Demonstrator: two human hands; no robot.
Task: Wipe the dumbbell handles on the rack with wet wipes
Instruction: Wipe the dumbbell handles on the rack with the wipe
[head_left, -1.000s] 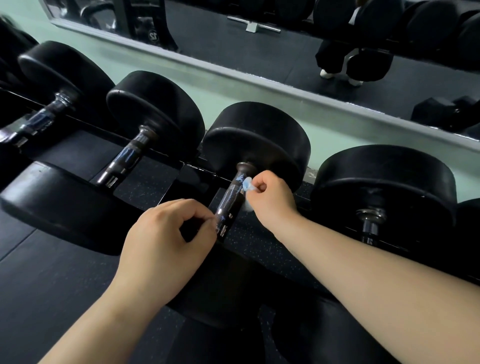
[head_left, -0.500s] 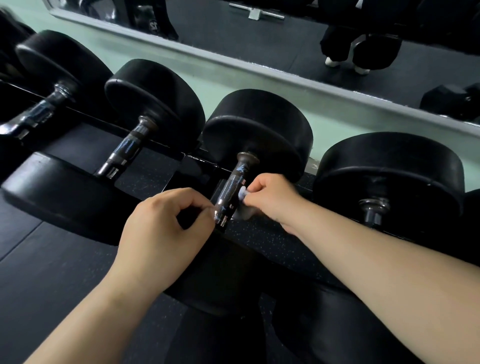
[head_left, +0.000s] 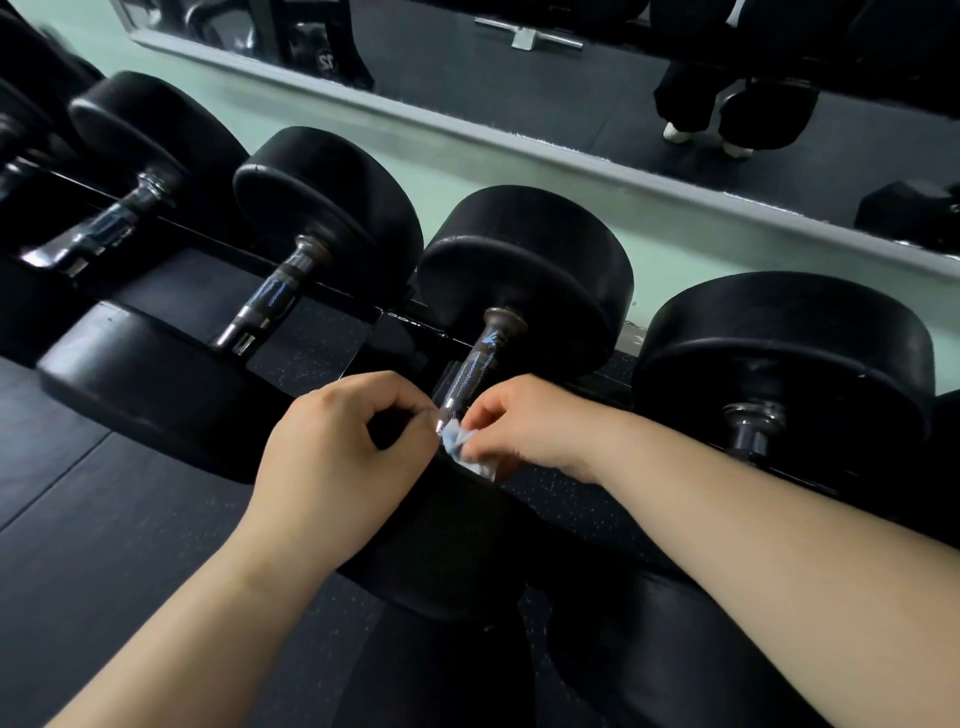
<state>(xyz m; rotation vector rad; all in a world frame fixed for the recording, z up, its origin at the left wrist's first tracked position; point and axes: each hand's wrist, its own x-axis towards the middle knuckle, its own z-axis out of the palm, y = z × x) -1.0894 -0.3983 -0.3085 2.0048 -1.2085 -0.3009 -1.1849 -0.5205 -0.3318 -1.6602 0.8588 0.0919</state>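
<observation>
At the dumbbell rack (head_left: 400, 314), I am working on the third dumbbell handle (head_left: 480, 358) from the left, a dark knurled bar running from its far black weight head (head_left: 530, 270) down toward me. I am pinching a small crumpled wet wipe (head_left: 460, 448), pale blue and white, in the curled fingers of my right hand (head_left: 524, 431), and I am pressing it against the near end of that handle, just where the bar meets the near weight head (head_left: 447, 540). My left hand (head_left: 332, 452) is sitting just left of the same spot, fingers curled and thumb and forefinger drawn close together, their tips against the shiny end of the bar; whether they are actually pinching it I cannot tell. The two hands are almost touching, with the wipe between them.

Another dumbbell (head_left: 322, 208) is lying on the rack to the left, its handle bare, and a larger one (head_left: 779, 353) is lying to the right. Behind the row, a pale green wall (head_left: 452, 171) is carrying a framed mirror (head_left: 519, 88), which is reflecting dark trouser legs and white shoes (head_left: 680, 131).
</observation>
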